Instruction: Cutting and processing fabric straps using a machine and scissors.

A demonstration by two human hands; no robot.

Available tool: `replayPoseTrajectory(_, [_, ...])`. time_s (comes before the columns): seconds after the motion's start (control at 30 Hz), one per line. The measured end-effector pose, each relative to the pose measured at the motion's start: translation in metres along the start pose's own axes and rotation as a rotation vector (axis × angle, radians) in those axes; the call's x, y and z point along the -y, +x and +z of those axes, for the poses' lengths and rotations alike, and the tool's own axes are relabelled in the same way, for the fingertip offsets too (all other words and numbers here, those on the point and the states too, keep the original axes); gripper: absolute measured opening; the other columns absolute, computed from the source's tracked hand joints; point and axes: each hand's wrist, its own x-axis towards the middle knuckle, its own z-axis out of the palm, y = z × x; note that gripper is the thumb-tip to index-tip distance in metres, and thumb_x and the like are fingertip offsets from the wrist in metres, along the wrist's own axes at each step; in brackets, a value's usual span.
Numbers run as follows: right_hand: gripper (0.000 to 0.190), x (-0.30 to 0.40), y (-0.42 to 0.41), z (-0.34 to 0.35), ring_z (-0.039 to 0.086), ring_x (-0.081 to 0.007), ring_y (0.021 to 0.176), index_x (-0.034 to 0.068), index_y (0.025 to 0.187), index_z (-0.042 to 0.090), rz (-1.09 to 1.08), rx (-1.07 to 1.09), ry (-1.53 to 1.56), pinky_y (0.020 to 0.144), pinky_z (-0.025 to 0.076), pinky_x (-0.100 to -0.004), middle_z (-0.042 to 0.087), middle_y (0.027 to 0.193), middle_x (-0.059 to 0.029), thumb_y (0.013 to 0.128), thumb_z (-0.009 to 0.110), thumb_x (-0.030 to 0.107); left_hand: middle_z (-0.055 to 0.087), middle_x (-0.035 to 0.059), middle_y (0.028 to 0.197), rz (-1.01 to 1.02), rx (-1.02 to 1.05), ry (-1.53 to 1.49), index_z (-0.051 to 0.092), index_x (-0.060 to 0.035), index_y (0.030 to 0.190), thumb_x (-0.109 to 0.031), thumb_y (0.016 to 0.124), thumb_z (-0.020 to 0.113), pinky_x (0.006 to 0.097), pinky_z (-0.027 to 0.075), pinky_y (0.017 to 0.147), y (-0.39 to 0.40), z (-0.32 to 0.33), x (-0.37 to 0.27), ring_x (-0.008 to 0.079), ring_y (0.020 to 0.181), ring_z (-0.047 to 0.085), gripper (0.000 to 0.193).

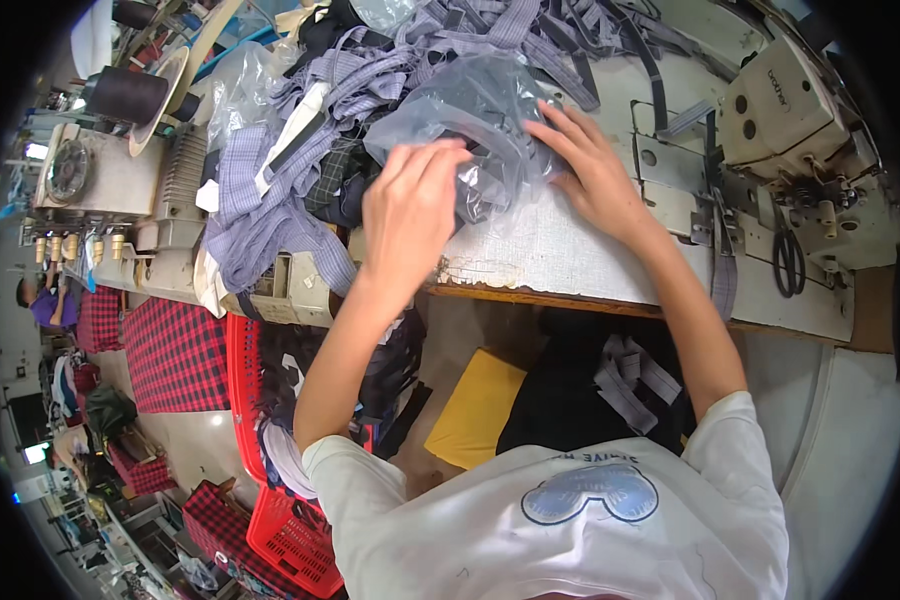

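A clear plastic bag (472, 105) lies on the worktable with its mouth towards me and dark pieces (476, 169) inside. My left hand (412, 202) is at the bag's mouth, fingers bent together on its rim; the fingertips are slightly blurred. Against the bag's right side rests my right hand (589, 165), its fingers spread. Behind and left of the bag are heaped purple-grey checked fabric strips (270, 225), some with dark bands. Dark checked cloth (337, 172) sits just left of the bag.
At right stands a Brother sewing machine (787, 105), with black scissors (787, 259) beside it. A thread cone (124, 95) and another machine (105, 169) are at left. Below the table edge (540, 292) are a red plastic basket (292, 536) and yellow cloth (474, 409). A person (54, 304) is far left.
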Motion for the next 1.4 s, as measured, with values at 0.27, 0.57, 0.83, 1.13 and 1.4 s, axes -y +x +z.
replayPoseTrajectory(0.27, [0.062,0.002,-0.006,0.004,0.041,-0.0335,0.123,0.021,0.127,0.05,0.001,-0.093,-0.101,0.1,0.037,-0.0441,0.044,0.135,-0.0093,0.07,0.069,0.005,0.058,0.0132,0.098,-0.12,0.277,0.276,0.057,-0.0081,0.114,-0.031,0.068,0.076,0.0386,0.05,0.058,0.02,0.007,0.007,0.0298,0.071,0.065,0.055])
replayPoseTrajectory(0.57, [0.056,0.0,-0.005,0.012,0.042,-0.0358,0.12,0.019,0.125,0.052,-0.033,-0.211,-0.063,0.1,0.036,-0.045,0.047,0.131,-0.0128,0.073,0.071,0.016,0.064,0.0068,0.08,0.009,0.095,0.392,0.066,-0.0105,0.087,-0.015,0.081,0.062,0.0368,0.05,0.058,0.014,-0.004,0.018,0.0266,0.069,0.064,0.008])
replayPoseTrajectory(0.83, [0.054,0.005,-0.019,-0.005,0.043,-0.0368,0.118,0.013,0.121,0.053,-0.136,-0.368,-0.006,0.098,0.036,-0.046,0.048,0.124,-0.0174,0.069,0.068,0.006,0.065,0.0123,0.089,-0.15,0.078,0.519,0.065,-0.0067,0.091,-0.015,0.086,0.057,0.0386,0.049,0.066,0.011,-0.057,-0.025,0.0318,0.077,0.063,0.012])
replayPoseTrajectory(1.13, [0.026,0.084,-0.133,-0.077,0.06,-0.014,0.078,-0.003,0.11,0.057,0.37,-0.408,1.333,0.069,0.052,-0.0258,0.057,0.101,-0.0122,0.084,0.056,-0.008,0.06,0.0021,0.074,-0.565,0.243,-0.776,0.06,0.0009,0.092,-0.006,0.09,0.053,0.0201,0.039,0.054,-0.025,0.005,-0.157,0.0058,0.06,0.049,0.011])
replayPoseTrajectory(1.4, [0.027,0.021,-0.208,-0.136,0.065,-0.0179,0.077,-0.003,0.093,0.064,0.42,-0.751,0.483,0.067,0.053,-0.0264,0.065,0.096,-0.0137,0.072,0.06,-0.019,0.066,0.0059,0.078,-0.37,0.65,-0.912,0.066,-0.0049,0.095,-0.012,0.079,0.067,0.0245,0.046,0.054,-0.035,0.091,-0.213,0.0129,0.061,0.06,0.018])
